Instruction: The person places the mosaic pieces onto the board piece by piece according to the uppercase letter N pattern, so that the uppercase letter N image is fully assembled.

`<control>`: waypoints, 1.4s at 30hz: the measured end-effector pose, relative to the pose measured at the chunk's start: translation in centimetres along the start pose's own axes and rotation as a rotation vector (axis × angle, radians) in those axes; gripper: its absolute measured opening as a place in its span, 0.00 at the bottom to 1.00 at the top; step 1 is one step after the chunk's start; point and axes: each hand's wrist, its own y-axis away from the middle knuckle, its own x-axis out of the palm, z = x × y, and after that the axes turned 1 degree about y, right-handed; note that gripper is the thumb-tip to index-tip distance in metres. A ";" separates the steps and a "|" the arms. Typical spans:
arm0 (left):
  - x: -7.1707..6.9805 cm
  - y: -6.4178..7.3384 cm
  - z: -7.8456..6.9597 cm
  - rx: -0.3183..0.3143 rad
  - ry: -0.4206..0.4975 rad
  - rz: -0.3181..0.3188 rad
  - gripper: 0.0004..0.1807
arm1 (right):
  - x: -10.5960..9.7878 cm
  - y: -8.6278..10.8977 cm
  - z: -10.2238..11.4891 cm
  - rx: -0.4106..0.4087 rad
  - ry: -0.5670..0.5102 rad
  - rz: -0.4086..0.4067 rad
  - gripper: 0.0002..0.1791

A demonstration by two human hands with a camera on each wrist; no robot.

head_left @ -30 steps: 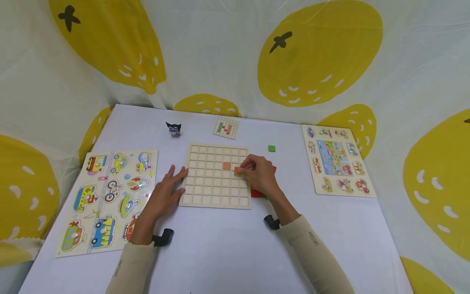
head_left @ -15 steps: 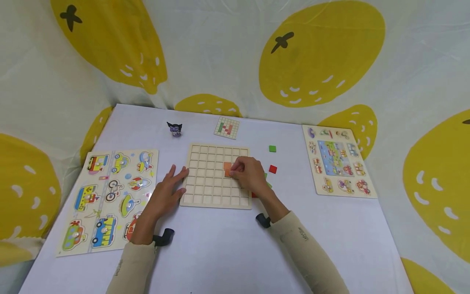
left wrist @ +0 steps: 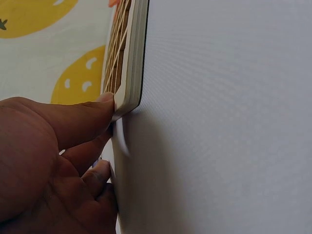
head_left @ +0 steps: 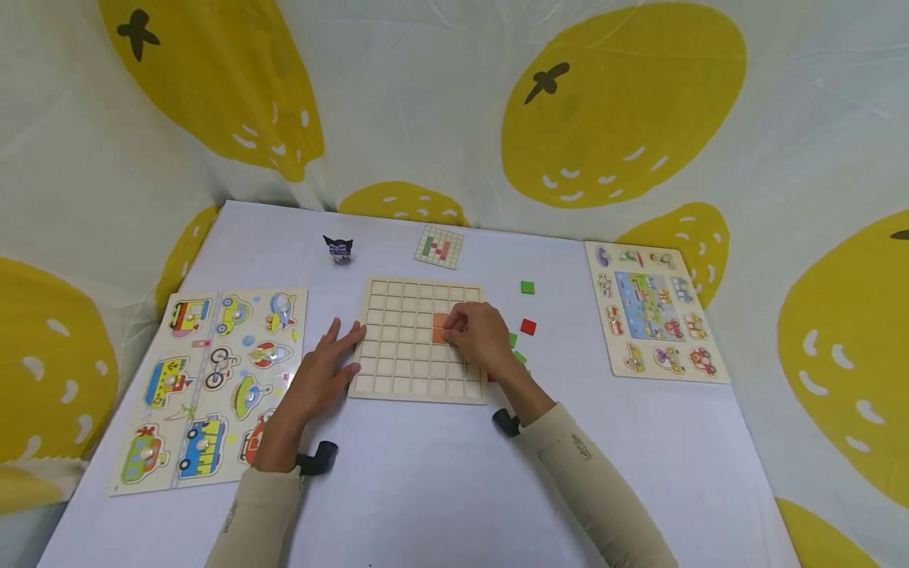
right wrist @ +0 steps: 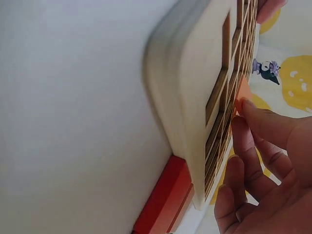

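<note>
A wooden grid board (head_left: 401,356) lies at the middle of the table. My left hand (head_left: 317,380) rests by its left side, fingers spread and fingertips at the frame; the left wrist view shows the thumb (left wrist: 83,119) against the board's corner. Over the right half of the grid, my right hand (head_left: 483,335) pinches a square orange tile (head_left: 438,335) between thumb and finger, low at the cells. A second orange tile (head_left: 440,319) sits in the cell just beyond it. In the right wrist view the pinched tile (right wrist: 242,90) looks tilted against the grid.
Right of the board lie a green tile (head_left: 528,287), a red tile (head_left: 529,326) and more tiles partly hidden by my right arm. A small pattern card (head_left: 438,246) and a dark figurine (head_left: 339,249) stand behind. Picture puzzles flank both sides, left (head_left: 237,335) and right (head_left: 609,272).
My right hand has moved left over the board with the orange tile, bringing it to the cell in front of the other orange tile. The left hand has stayed at the board's edge.
</note>
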 end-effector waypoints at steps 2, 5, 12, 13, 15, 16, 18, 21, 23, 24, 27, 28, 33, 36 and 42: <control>0.0 0.0 0.0 0.002 0.000 -0.001 0.37 | 0.0 0.0 0.0 -0.007 0.010 0.006 0.06; -0.1 0.1 0.0 0.009 -0.002 -0.002 0.37 | 0.0 -0.1 0.0 -0.020 0.021 0.020 0.05; -0.3 0.2 -0.2 0.026 0.009 -0.006 0.36 | -0.5 0.1 -0.5 -0.046 -0.024 0.046 0.02; -0.2 0.2 -0.2 0.023 0.009 -0.004 0.36 | -0.7 0.1 -0.7 -0.046 -0.039 0.048 0.02; -0.2 0.2 -0.2 0.021 0.007 -0.001 0.36 | -1.1 0.3 -1.1 -0.046 -0.067 0.046 0.02; -0.2 0.2 -0.2 0.022 0.007 -0.002 0.36 | -1.4 0.4 -1.3 -0.045 -0.080 0.044 0.02; -0.2 0.1 -0.2 0.025 0.008 -0.003 0.36 | -2.0 0.6 -1.7 -0.037 -0.097 0.038 0.03; -0.2 0.1 -0.1 0.027 0.010 -0.002 0.36 | -3.0 1.0 -2.4 -0.012 -0.106 0.026 0.05; -0.2 0.1 0.0 0.025 0.008 0.002 0.36 | -3.6 1.4 -2.8 0.013 -0.101 0.023 0.05; -0.2 0.1 0.0 0.023 0.007 0.004 0.36 | -3.8 1.5 -3.1 0.027 -0.098 0.021 0.06; -0.2 0.1 0.0 0.022 0.004 0.004 0.36 | -4.5 2.1 -3.7 0.058 -0.085 0.016 0.06; -0.2 0.0 0.0 0.020 0.004 0.004 0.36 | -4.7 2.3 -3.9 0.061 -0.078 0.018 0.06; -0.2 0.1 -0.1 0.003 0.003 0.008 0.36 | -5.2 3.1 -5.1 0.076 -0.047 0.046 0.08; -0.2 0.1 -0.1 -0.005 0.008 0.013 0.37 | -5.1 3.6 -5.7 0.093 -0.024 0.069 0.09; -0.2 0.1 -0.2 -0.002 0.001 0.013 0.37 | -4.6 4.1 -6.3 0.087 0.035 0.062 0.11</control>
